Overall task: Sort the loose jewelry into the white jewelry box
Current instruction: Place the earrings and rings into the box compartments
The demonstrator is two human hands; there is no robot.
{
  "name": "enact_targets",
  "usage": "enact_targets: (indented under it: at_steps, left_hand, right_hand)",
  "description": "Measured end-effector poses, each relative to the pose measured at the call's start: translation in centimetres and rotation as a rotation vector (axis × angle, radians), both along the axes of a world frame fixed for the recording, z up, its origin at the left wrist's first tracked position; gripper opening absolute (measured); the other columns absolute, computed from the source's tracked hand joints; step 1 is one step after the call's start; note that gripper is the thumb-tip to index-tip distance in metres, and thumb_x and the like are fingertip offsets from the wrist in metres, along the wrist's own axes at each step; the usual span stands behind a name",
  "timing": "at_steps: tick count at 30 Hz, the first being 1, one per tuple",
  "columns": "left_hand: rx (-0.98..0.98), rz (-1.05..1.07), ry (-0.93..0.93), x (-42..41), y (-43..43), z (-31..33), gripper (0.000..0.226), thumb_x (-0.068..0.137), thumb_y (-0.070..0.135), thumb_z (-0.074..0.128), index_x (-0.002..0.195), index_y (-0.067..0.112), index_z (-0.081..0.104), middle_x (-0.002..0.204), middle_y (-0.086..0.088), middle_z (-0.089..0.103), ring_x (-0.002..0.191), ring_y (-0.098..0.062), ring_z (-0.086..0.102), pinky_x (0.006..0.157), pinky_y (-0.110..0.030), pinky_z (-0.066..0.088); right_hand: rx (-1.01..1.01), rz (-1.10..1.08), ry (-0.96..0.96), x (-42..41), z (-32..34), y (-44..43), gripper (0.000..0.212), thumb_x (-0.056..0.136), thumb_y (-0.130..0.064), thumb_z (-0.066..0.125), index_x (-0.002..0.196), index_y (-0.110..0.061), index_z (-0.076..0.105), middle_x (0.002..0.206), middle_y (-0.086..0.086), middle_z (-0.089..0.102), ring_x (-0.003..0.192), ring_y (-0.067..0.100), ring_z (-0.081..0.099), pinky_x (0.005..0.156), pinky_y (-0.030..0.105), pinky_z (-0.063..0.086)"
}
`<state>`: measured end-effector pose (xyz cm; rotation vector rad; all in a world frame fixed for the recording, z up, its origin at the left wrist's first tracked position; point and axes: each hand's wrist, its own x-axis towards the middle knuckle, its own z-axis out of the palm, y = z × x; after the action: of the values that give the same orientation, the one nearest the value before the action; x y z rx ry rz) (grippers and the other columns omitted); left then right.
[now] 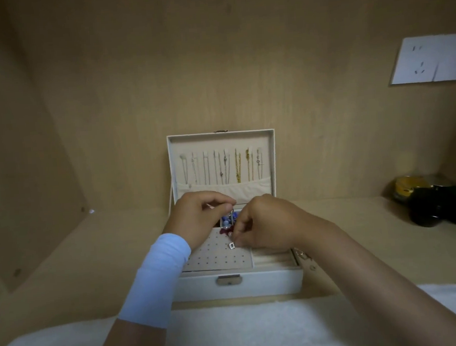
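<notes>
The white jewelry box (259,282) stands open on the wooden shelf, with several necklaces (222,166) hanging inside its raised lid. Both hands are over the box's tray. My left hand (197,215) pinches the top of a small dangling earring (232,216) above a compartment of blue beads (227,221). My right hand (265,224) pinches a small silver square earring (231,245) just above the perforated earring pad (216,256). A dark red piece (223,230) lies at the pad's far edge. The ring rolls (272,259) sit right of the pad.
A white fluffy cloth (232,332) covers the near edge of the shelf. Small silver pieces (302,255) lie by the box's right side. Dark round containers (439,204) stand at the far right. A white socket plate (429,60) is on the back wall.
</notes>
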<state>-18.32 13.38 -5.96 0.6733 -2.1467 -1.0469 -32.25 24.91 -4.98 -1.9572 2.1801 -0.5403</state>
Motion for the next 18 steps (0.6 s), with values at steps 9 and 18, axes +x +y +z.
enact_targets:
  at_steps: [9,18]
  left_hand:
    - [0.172,-0.041,0.129,-0.6,1.3,-0.5,0.008,0.08,0.014,0.078,0.082,0.021,0.075,0.079,0.003,0.076,0.081,-0.012,0.072,0.081,-0.027,0.057]
    - [0.216,-0.156,0.124,-0.9,3.1,-0.8,0.006,0.082,0.012,0.076,0.086,0.016,0.077,0.083,-0.002,0.076,0.082,-0.026,0.071,0.078,-0.034,0.058]
  right_hand:
    - [-0.366,-0.092,-0.519,-1.2,-0.1,1.7,0.02,0.083,-0.018,0.08,0.101,-0.023,0.073,0.087,-0.003,0.075,0.055,-0.004,0.059,0.058,0.013,0.045]
    - [-0.373,-0.074,-0.732,-1.8,-0.5,3.5,0.024,0.078,0.001,0.079,0.095,-0.017,0.076,0.084,0.003,0.078,0.081,0.013,0.075,0.076,0.024,0.057]
